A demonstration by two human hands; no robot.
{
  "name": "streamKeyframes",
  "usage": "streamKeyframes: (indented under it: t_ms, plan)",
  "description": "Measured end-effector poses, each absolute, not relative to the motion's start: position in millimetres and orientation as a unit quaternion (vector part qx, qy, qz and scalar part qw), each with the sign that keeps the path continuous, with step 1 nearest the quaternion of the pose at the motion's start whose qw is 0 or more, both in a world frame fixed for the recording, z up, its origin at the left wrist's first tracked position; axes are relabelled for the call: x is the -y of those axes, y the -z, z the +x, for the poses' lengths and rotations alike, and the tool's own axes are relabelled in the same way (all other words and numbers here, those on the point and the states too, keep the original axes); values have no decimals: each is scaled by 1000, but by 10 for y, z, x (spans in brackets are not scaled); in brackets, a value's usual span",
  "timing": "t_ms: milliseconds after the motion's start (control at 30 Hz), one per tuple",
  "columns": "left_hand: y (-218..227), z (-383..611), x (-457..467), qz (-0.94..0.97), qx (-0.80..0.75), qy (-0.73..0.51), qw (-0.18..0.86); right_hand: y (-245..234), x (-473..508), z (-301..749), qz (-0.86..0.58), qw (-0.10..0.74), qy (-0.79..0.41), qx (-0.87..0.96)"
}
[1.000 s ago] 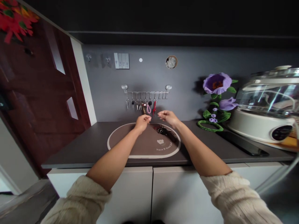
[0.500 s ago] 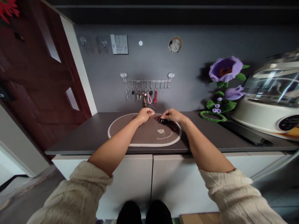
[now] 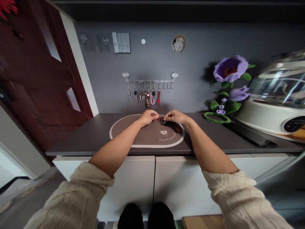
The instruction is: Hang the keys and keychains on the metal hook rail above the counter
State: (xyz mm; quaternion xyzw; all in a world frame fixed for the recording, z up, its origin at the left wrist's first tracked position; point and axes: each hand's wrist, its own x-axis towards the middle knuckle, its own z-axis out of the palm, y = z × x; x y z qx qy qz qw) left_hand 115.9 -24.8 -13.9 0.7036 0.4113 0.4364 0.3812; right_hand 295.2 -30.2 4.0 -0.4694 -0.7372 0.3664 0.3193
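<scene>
A dark brown leather strap (image 3: pixel 175 127) with a small metal ring (image 3: pixel 163 122) lies over the right part of an oval brown mat (image 3: pixel 128 133). My right hand (image 3: pixel 174 117) pinches it close to the ring, from above. My left hand (image 3: pixel 149 117) is closed in a pinch, its fingertips at the strap's reddish-brown left end. Just how the fingers grip that end is too small to see. Behind both hands, a clear hook rail (image 3: pixel 150 81) on the wall carries several keys, a pink loop (image 3: pixel 152 99) and a red key holder (image 3: pixel 159 98).
To the right stand a purple crocheted flower (image 3: pixel 230 71) with a green ring base and a white appliance (image 3: pixel 271 111) with a clear lid. A black phone-like slab (image 3: pixel 257 136) lies before them. White cabinet doors (image 3: pixel 128 184) are below the counter; a dark red door (image 3: pixel 47 79) is left.
My left hand has moved slightly right, bringing its fingertips to the strap's reddish-brown end. My right hand stays at the ring. The whole view has shifted up a little.
</scene>
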Motion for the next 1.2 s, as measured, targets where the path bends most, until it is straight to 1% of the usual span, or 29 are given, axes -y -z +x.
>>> streamKeyframes:
  t_ms: [333, 600, 867, 1200]
  plan:
    - [147, 1163, 228, 723, -377, -430, 388, -94, 379, 2927, -431, 336, -408, 731]
    - [95, 1175, 262, 732, -335, -435, 403, -126, 397, 2898, -423, 372, -405, 721]
    - [44, 1179, 287, 742, -303, -455, 389, -164, 448, 2828, -369, 433, -409, 714]
    - [-43, 1181, 323, 737, -279, -516, 336, -206, 470, 2769, -304, 517, -345, 722]
